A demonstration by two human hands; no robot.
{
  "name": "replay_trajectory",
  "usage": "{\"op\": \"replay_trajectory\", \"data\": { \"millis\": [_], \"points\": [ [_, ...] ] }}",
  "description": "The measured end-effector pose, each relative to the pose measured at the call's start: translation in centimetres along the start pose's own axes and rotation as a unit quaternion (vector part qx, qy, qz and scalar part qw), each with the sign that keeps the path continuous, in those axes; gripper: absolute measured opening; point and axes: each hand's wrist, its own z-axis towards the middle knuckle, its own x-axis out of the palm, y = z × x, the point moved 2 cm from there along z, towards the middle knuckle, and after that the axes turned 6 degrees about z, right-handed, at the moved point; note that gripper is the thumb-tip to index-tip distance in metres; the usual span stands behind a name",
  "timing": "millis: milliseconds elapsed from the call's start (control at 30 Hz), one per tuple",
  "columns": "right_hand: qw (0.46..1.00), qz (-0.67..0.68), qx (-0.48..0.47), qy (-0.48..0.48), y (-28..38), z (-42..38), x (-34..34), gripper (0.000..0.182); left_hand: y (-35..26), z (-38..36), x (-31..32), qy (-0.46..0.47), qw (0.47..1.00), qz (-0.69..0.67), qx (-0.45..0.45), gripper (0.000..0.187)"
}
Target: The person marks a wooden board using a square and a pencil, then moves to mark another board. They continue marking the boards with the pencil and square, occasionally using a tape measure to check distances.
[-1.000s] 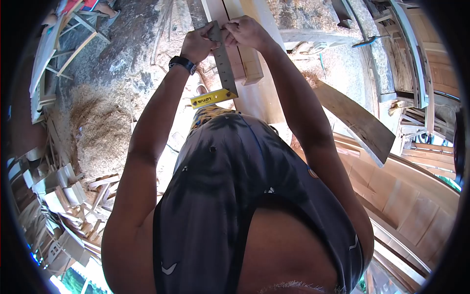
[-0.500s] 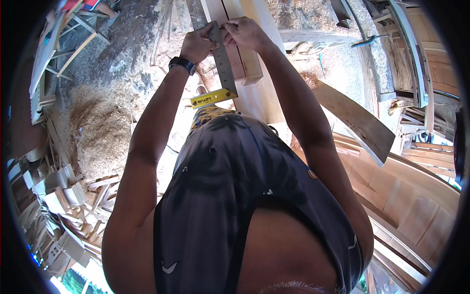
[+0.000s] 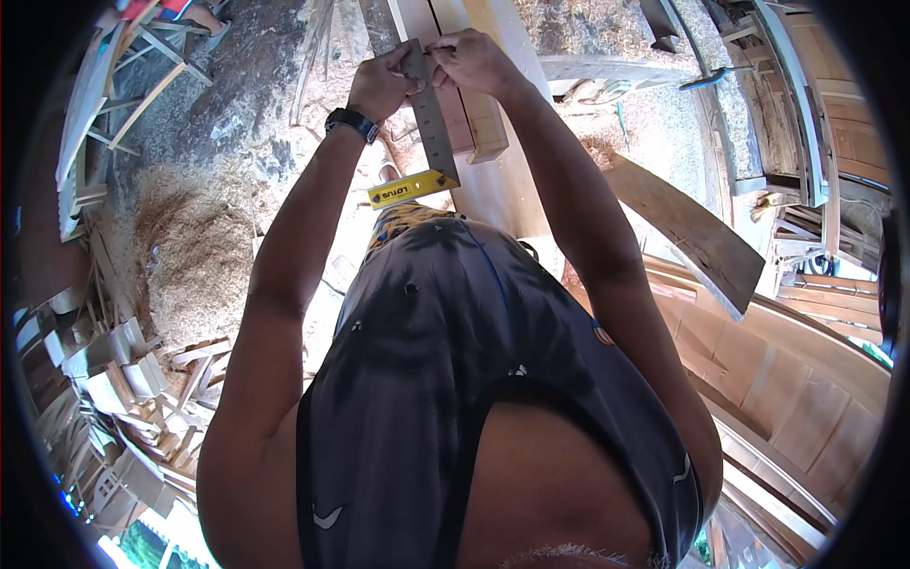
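Note:
A try square with a grey ruled blade [image 3: 432, 128] and a yellow handle [image 3: 409, 189] marked LOTUS lies along long pale wood pieces [image 3: 483, 123]. My left hand [image 3: 381, 87], with a dark watch at the wrist, is closed on the upper part of the blade. Just right of the blade's upper end, my right hand [image 3: 471, 64] is pinched over the wood. Whatever its fingertips hold is too small to make out.
A loose board [image 3: 682, 228] slants at the right, near a large panelled wooden piece [image 3: 796, 379]. Wood shavings [image 3: 194, 256] and offcuts [image 3: 142, 389] lie at the left. Another person's foot [image 3: 220, 36] shows at the top left beside a wooden frame.
My right hand has shifted very slightly left at the blade's upper end. My left hand and the square have hardly moved.

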Motion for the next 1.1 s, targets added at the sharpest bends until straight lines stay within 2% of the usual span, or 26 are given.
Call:
{"op": "replay_trajectory", "data": {
  "millis": [100,167,200,267,367,500,600,667,800,867,1000,1100],
  "points": [
    [0.998,-0.047,-0.037,-0.009,-0.5,0.1,0.1,0.025,-0.1,-0.1,0.0,-0.002,1.000,0.003,-0.005,0.071],
    [0.972,-0.177,-0.142,-0.066,-0.8,0.3,0.1,0.026,-0.1,-0.1,-0.1,-0.003,1.000,-0.001,0.001,0.070],
    [0.972,-0.177,-0.142,-0.065,-0.2,0.0,0.0,0.026,-0.1,-0.1,-0.1,-0.004,1.000,-0.002,0.001,0.070],
    [0.996,-0.085,-0.003,0.011,0.4,-0.8,-0.2,0.025,-0.2,-0.1,-0.1,0.000,1.000,0.011,-0.001,0.070],
    [0.998,-0.053,0.006,0.026,1.3,-2.7,-0.3,0.023,-0.2,-0.2,-0.1,0.000,1.000,-0.005,0.000,0.071],
    [0.996,-0.080,0.017,0.036,2.4,-5.6,-0.2,0.024,0.1,0.0,-0.1,0.001,1.000,-0.009,-0.001,0.073],
    [0.995,-0.097,-0.020,0.030,3.5,-7.9,0.2,0.025,0.7,0.4,0.0,0.003,1.000,0.005,0.012,0.074],
    [0.996,-0.051,0.058,0.043,4.3,-9.2,0.4,0.023,0.6,0.4,0.0,0.003,0.999,0.027,0.019,0.075],
    [0.991,-0.012,0.107,0.074,5.2,-10.5,0.6,0.020,-0.1,-0.2,-0.1,0.005,0.999,0.043,0.008,0.075],
    [0.997,-0.073,-0.019,0.003,3.5,-10.7,1.5,0.019,0.3,0.1,0.0,-0.004,0.999,0.038,0.016,0.076],
    [0.994,-0.090,-0.029,-0.052,3.6,-10.5,2.1,0.016,0.9,0.5,0.2,-0.005,1.000,0.012,0.018,0.076],
    [0.982,-0.163,-0.049,-0.080,3.1,-8.6,2.3,0.014,1.5,0.6,0.2,-0.030,0.999,0.016,0.041,0.074]
  ]
}}
